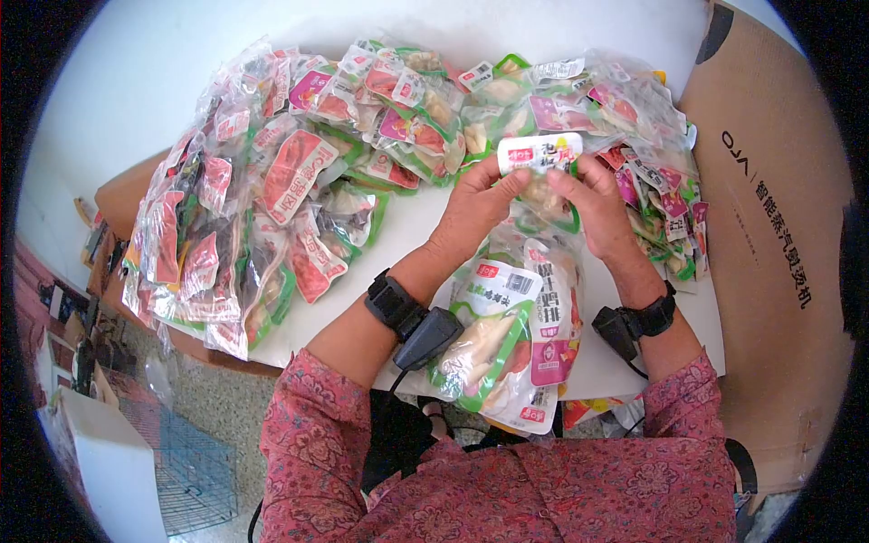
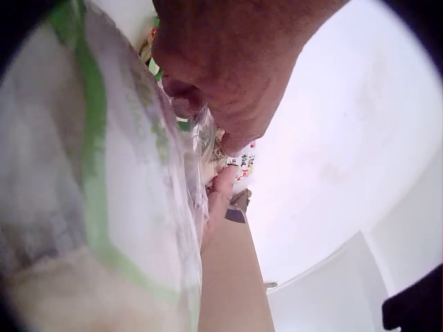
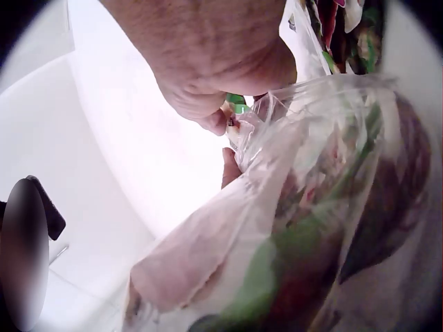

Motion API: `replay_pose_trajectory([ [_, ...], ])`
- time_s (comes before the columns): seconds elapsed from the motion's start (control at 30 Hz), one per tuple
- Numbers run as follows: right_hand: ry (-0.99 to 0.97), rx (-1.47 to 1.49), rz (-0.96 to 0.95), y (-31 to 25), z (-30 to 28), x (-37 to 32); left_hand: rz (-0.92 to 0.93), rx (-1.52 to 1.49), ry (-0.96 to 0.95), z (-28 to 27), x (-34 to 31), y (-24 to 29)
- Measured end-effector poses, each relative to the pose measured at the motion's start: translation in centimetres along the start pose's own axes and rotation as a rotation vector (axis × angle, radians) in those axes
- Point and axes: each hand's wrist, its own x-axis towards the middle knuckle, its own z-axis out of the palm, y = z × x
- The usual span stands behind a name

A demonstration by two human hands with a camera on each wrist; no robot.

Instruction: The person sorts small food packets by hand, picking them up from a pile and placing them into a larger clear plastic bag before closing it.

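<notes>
A small printed food packet [image 1: 541,154] with a white label is held up between both hands over the white table. My left hand [image 1: 472,206] pinches its left side, thumb on the front. On the opposite side, my right hand [image 1: 601,204] pinches it the same way. Just below the hands lies a clear plastic bag [image 1: 493,337] with larger green-edged and white packets inside, near the table's front edge. In the left wrist view this bag [image 2: 131,207] fills the left side and partly hides the fingers. Clear plastic [image 3: 277,207] also covers much of the right wrist view.
Bagged red-label packets [image 1: 299,176] pile up on the left of the table [image 1: 398,235]. More bagged packets [image 1: 561,104] lie at the back, with loose small ones [image 1: 665,204] at right. A tall cardboard box [image 1: 769,226] stands along the right side. A blue wire cage [image 1: 195,471] sits on the floor.
</notes>
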Motion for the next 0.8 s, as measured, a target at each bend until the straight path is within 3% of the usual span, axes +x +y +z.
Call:
replay_pose_trajectory([
  [0.1,-0.009,-0.127,-0.007,0.59,-0.43,0.07,-0.037,-0.027,0.020,0.07,-0.12,0.17],
  [0.57,0.052,0.204,0.112,-0.01,0.04,0.21,-0.030,-0.125,-0.051,0.30,-0.44,0.19],
  [0.8,0.072,0.141,0.075,0.30,-0.10,0.33,-0.058,-0.047,0.001,-0.14,-0.18,-0.09],
])
